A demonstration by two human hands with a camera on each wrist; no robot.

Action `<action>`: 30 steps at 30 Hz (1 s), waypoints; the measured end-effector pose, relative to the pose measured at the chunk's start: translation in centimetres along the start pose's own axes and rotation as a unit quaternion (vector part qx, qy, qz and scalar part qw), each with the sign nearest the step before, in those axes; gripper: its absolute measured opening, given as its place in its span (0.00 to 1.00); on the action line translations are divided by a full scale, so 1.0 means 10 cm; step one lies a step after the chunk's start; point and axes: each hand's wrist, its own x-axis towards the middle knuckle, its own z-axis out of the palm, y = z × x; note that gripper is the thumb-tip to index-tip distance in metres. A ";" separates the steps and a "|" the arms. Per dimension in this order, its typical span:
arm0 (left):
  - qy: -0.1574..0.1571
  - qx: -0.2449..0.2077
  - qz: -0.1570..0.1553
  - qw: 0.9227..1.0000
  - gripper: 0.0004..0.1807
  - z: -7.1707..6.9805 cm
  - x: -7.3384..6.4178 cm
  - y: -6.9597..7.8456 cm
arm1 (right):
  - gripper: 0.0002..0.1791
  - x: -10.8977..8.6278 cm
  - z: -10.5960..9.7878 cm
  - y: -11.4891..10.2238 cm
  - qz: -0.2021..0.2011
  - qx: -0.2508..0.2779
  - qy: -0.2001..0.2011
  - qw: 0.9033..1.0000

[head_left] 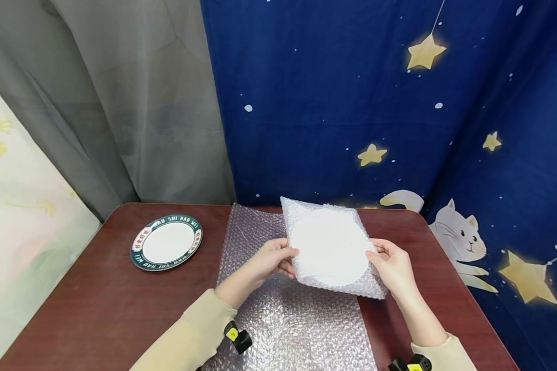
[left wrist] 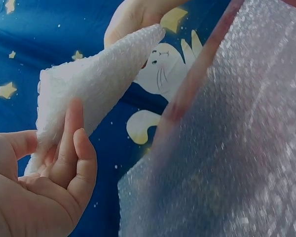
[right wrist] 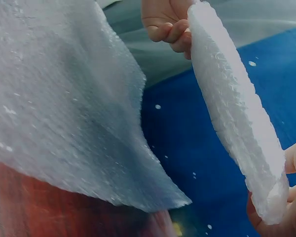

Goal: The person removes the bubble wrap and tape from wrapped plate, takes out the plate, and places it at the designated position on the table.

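Observation:
A white round plate [head_left: 329, 246] shows through a squarish bubble-wrap packet [head_left: 376, 289], raised above the table and tilted. Its left edge is gripped by my left hand [head_left: 275, 258], thumb on top and fingers beneath. My right hand [head_left: 393, 264] pinches the opposite edge between thumb and fingers. In the left wrist view, fingers of the left hand [left wrist: 54, 182] lie along the packet's underside [left wrist: 89, 94]. Under the packet a long bubble-wrap sheet [head_left: 301, 330] is spread on the table. The right wrist view shows the packet [right wrist: 237, 113] edge-on, thick with layered wrap.
A second plate [head_left: 167, 243] with a dark green lettered rim lies on the brown table [head_left: 120, 314] at the left. Grey curtain [head_left: 167, 103] and blue star-patterned curtain [head_left: 315, 103] hang behind the table's far edge.

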 end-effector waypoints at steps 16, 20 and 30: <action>0.010 0.015 -0.010 1.000 0.05 -0.37 -0.25 -0.11 | 0.16 -0.04 0.39 0.03 0.000 0.040 -0.044 0.998; 0.016 0.026 -0.015 0.999 0.06 -0.46 -0.32 -0.16 | 0.16 -0.06 0.51 0.07 0.004 0.059 -0.058 0.997; 0.026 0.038 -0.036 0.998 0.11 -0.63 -0.38 -0.34 | 0.17 -0.11 0.72 0.19 -0.009 0.068 -0.064 0.996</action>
